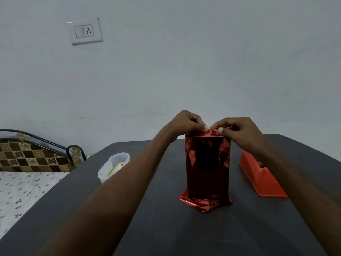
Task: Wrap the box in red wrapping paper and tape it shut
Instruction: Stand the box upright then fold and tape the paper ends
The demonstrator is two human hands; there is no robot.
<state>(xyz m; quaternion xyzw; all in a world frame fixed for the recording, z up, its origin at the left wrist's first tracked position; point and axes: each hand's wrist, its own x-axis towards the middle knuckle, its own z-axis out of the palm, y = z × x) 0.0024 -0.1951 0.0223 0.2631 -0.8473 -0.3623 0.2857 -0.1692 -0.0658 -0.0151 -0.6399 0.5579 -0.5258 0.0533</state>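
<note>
The box [207,169], upright in shiny red wrapping paper [204,203], stands right of centre in the frame on the dark table [166,228], its crumpled lower paper edge flaring out on the tabletop. The left hand [184,124] and right hand [238,129] meet at the top edge, each pinching the paper there. An orange tape dispenser [258,180] sits just right of the box, a clear plastic container [113,167] well apart near the table's left edge, with bare tabletop across the lower frame.
</note>
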